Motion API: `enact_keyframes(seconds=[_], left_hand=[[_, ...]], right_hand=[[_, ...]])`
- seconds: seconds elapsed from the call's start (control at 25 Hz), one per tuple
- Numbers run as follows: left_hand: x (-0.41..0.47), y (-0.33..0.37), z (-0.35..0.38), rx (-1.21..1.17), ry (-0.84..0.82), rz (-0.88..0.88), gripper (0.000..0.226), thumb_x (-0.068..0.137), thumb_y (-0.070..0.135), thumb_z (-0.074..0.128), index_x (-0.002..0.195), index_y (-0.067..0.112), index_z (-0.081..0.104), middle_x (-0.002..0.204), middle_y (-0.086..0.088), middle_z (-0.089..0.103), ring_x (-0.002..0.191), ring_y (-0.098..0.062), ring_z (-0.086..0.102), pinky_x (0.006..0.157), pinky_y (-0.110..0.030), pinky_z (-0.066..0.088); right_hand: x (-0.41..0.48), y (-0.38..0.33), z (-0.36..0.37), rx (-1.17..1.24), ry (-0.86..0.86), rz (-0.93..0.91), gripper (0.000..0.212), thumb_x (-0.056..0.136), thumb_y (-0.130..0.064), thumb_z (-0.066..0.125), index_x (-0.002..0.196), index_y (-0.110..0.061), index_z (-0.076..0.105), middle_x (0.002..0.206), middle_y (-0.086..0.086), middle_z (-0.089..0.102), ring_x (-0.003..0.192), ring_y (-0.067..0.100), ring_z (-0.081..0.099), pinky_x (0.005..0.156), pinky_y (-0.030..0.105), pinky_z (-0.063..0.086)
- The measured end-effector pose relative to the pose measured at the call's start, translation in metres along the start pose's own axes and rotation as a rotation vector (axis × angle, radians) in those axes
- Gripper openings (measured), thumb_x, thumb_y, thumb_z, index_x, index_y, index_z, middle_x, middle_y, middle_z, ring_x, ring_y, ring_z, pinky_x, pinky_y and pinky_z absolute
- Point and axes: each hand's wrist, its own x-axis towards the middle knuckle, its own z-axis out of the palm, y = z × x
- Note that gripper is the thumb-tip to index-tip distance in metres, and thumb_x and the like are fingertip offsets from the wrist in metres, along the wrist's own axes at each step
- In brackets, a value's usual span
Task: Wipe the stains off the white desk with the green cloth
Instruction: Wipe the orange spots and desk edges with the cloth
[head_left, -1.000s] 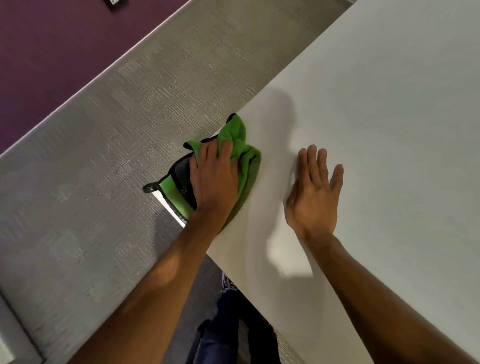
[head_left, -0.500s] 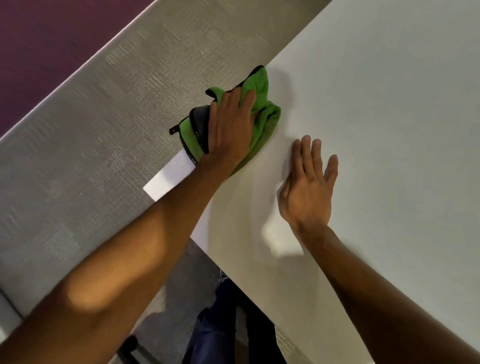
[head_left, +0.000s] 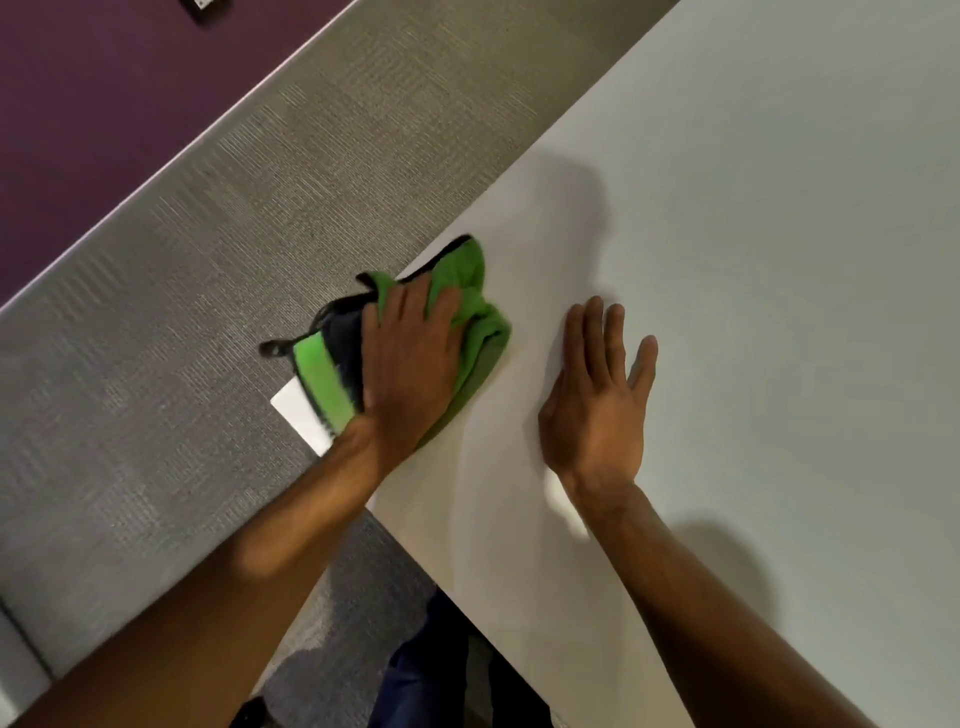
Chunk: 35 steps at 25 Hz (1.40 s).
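Observation:
The white desk (head_left: 753, 260) fills the right side of the view, its left edge running diagonally. My left hand (head_left: 410, 358) presses the green cloth (head_left: 480, 322) with black trim flat against the desk near its left corner; part of the cloth hangs over the edge. My right hand (head_left: 597, 400) lies flat on the desk just right of the cloth, fingers spread, holding nothing. No stains show clearly on the desk surface around the hands.
Grey carpet (head_left: 208, 260) lies left of the desk, with a purple floor area (head_left: 104, 104) beyond it at top left. My legs in dark blue trousers (head_left: 431, 675) stand below the desk's near edge.
My left hand has slid the cloth back along the desk's left edge toward the near corner after a stroke away from me. My right hand has stayed flat in place.

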Motion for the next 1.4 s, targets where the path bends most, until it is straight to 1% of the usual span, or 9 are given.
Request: enact_keyframes(seconds=[0.16, 0.28, 0.48, 0.68, 0.84, 0.92, 1.0, 1.08, 1.4], left_hand=[[0.096, 0.038, 0.01, -0.001, -0.041, -0.01, 0.039, 0.101, 0.038, 0.036, 0.133, 0.02, 0.05, 0.132, -0.01, 0.055, 0.115, -0.031, 0.052, 0.092, -0.047, 0.037], [0.105, 0.046, 0.016, 0.024, -0.042, 0.034, 0.04, 0.102, 0.039, 0.035, 0.136, 0.02, 0.046, 0.133, -0.009, 0.054, 0.118, -0.03, 0.051, 0.094, -0.046, 0.037], [0.004, 0.015, 0.006, -0.035, 0.008, 0.098, 0.032, 0.1, 0.035, 0.046, 0.123, 0.015, 0.055, 0.12, -0.014, 0.06, 0.105, -0.034, 0.055, 0.084, -0.047, 0.043], [-0.086, 0.016, -0.008, -0.003, -0.051, 0.107, 0.032, 0.099, 0.036, 0.049, 0.122, 0.015, 0.056, 0.125, -0.014, 0.059, 0.104, -0.034, 0.054, 0.081, -0.045, 0.042], [-0.138, 0.063, -0.01, -0.052, -0.059, 0.189, 0.031, 0.088, 0.036, 0.064, 0.114, 0.024, 0.055, 0.126, -0.012, 0.06, 0.106, -0.032, 0.05, 0.081, -0.045, 0.042], [-0.168, 0.105, -0.008, -0.102, -0.095, 0.34, 0.031, 0.083, 0.033, 0.068, 0.111, 0.03, 0.057, 0.126, -0.009, 0.06, 0.107, -0.03, 0.048, 0.082, -0.043, 0.039], [-0.181, 0.122, -0.007, -0.155, -0.103, 0.432, 0.025, 0.083, 0.027, 0.061, 0.108, 0.029, 0.059, 0.129, -0.01, 0.059, 0.111, -0.029, 0.051, 0.083, -0.043, 0.039], [-0.17, 0.106, -0.008, -0.141, -0.085, 0.366, 0.023, 0.086, 0.027, 0.054, 0.109, 0.028, 0.056, 0.129, -0.008, 0.057, 0.112, -0.028, 0.051, 0.082, -0.043, 0.039], [-0.056, 0.024, -0.004, 0.063, 0.013, -0.081, 0.03, 0.103, 0.038, 0.04, 0.126, 0.022, 0.05, 0.127, -0.01, 0.057, 0.111, -0.031, 0.054, 0.086, -0.045, 0.042]], right_hand=[[0.001, -0.001, -0.001, -0.01, -0.057, -0.005, 0.059, 0.1, 0.0, 0.035, 0.159, 0.001, 0.031, 0.169, 0.016, 0.027, 0.16, 0.037, 0.016, 0.126, 0.069, 0.014], [0.002, 0.002, -0.001, -0.018, -0.074, -0.009, 0.06, 0.101, -0.001, 0.033, 0.161, 0.0, 0.027, 0.171, 0.015, 0.023, 0.161, 0.036, 0.012, 0.127, 0.067, 0.01], [0.001, 0.003, -0.003, 0.045, -0.058, -0.019, 0.061, 0.101, -0.002, 0.035, 0.161, -0.002, 0.026, 0.171, 0.014, 0.023, 0.161, 0.034, 0.012, 0.129, 0.066, 0.006], [0.004, 0.003, -0.007, 0.074, -0.044, -0.014, 0.064, 0.095, 0.003, 0.038, 0.158, -0.004, 0.036, 0.169, 0.013, 0.031, 0.16, 0.032, 0.021, 0.13, 0.06, 0.012], [0.007, 0.039, -0.022, 0.3, -0.065, -0.13, 0.05, 0.097, 0.004, 0.043, 0.146, 0.002, 0.054, 0.157, 0.023, 0.047, 0.151, 0.041, 0.038, 0.126, 0.057, 0.026], [0.001, 0.065, -0.034, 0.247, -0.113, -0.238, 0.054, 0.094, 0.0, 0.041, 0.146, 0.004, 0.053, 0.157, 0.026, 0.046, 0.15, 0.044, 0.039, 0.125, 0.056, 0.029], [-0.007, 0.082, -0.043, 0.249, -0.105, -0.221, 0.057, 0.091, 0.002, 0.038, 0.147, 0.005, 0.051, 0.158, 0.026, 0.044, 0.152, 0.043, 0.036, 0.127, 0.056, 0.026], [-0.014, 0.094, -0.05, 0.285, -0.066, -0.165, 0.056, 0.093, 0.004, 0.035, 0.146, 0.006, 0.052, 0.157, 0.026, 0.046, 0.151, 0.043, 0.037, 0.128, 0.057, 0.026], [-0.025, 0.098, -0.053, 0.132, -0.044, -0.23, 0.056, 0.095, -0.002, 0.036, 0.149, 0.007, 0.048, 0.158, 0.025, 0.044, 0.152, 0.042, 0.036, 0.127, 0.056, 0.028]])
